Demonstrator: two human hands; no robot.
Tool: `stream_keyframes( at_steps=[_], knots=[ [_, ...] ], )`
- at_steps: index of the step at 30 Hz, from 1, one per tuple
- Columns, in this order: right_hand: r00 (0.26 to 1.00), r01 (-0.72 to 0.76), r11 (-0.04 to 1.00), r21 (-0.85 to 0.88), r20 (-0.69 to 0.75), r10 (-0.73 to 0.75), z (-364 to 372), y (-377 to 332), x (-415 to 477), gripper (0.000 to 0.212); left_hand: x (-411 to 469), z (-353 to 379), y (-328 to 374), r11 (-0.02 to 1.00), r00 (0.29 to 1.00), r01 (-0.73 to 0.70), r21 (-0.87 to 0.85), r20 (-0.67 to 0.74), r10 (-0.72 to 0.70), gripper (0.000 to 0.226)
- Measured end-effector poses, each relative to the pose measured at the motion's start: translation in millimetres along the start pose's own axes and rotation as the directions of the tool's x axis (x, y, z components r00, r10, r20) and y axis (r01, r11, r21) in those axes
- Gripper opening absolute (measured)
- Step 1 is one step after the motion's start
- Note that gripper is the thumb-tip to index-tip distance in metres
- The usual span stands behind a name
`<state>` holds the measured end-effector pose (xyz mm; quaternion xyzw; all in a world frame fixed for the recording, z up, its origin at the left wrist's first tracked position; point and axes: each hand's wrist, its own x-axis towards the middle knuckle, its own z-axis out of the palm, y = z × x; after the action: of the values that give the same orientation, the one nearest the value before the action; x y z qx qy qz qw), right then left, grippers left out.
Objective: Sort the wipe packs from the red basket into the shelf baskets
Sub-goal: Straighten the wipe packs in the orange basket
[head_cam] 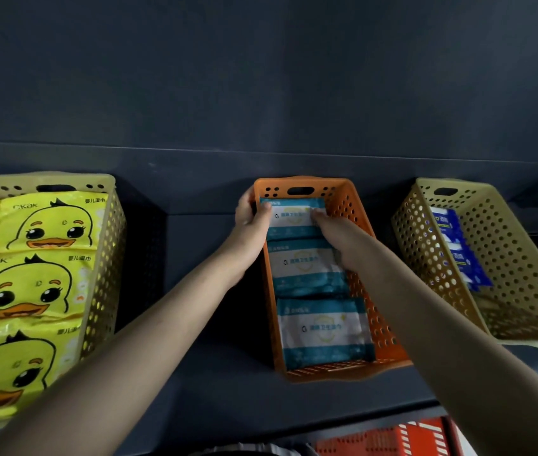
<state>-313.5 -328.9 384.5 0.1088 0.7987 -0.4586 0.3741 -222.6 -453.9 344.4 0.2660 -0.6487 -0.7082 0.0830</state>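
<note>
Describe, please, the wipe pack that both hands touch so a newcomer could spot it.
On the dark shelf, find the orange perforated plastic basket between two beige ones. Of three teal-and-white wipe packs lined up inside, it is the rearmost pack, the only one that the left hand and right hand touch.

A dark grey shelf board [228, 406] is stretching across the full width of the view. A matte back panel [261, 77] of the same dark grey is rising behind it. At the bottom edge, a sliver of pale striped material [244, 450] is showing, too blurred to identify.
</note>
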Motion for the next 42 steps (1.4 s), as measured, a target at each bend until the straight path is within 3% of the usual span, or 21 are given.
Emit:
stream_keyframes(
  at_steps=[4, 9, 12, 21, 28, 32, 35, 42],
  knots=[
    [0.996, 0.088, 0.996, -0.024, 0.004, -0.088, -16, 5, -9, 0.047, 2, -3, -2, 1.0, 1.0, 0.007, 0.019, 0.019, -0.007, 0.041],
    [0.996, 0.001, 0.995, -0.095, 0.088, 0.008, -26, 28, -27, 0.035, 1, -3, -3, 1.0, 1.0, -0.009, 0.018, 0.023, 0.008, 0.043],
    [0.993, -0.046, 0.984, -0.174, 0.101, 0.065, -27, 47, -32, 0.043, 3, -4, -3, 1.0, 1.0, -0.011, 0.017, 0.018, 0.011, 0.045],
    [0.996, 0.018, 0.976, -0.216, 0.091, 0.002, -18, 53, -35, 0.042, 4, -1, -3, 1.0, 1.0, 0.009, -0.021, 0.026, -0.008, 0.044],
    [0.98, -0.059, 0.997, -0.04, 0.188, 0.066, -34, 42, -53, 0.032, 2, -3, -2, 1.0, 0.999, -0.002, -0.016, 0.044, 0.002, 0.043],
    [0.97, -0.115, 0.989, -0.089, 0.204, 0.131, -41, 55, -66, 0.03, 3, -5, -3, 1.0, 0.999, -0.006, -0.011, 0.043, 0.007, 0.042],
    [0.972, -0.142, 0.98, -0.141, 0.169, 0.165, -37, 71, -71, 0.031, 3, -5, -4, 1.0, 0.999, -0.009, -0.013, 0.049, 0.009, 0.043],
    [0.982, -0.177, 0.984, 0.026, 0.068, 0.175, -26, 82, -73, 0.036, 0, -3, -2, 0.999, 0.999, -0.006, -0.032, 0.042, 0.007, 0.043]
  ],
)
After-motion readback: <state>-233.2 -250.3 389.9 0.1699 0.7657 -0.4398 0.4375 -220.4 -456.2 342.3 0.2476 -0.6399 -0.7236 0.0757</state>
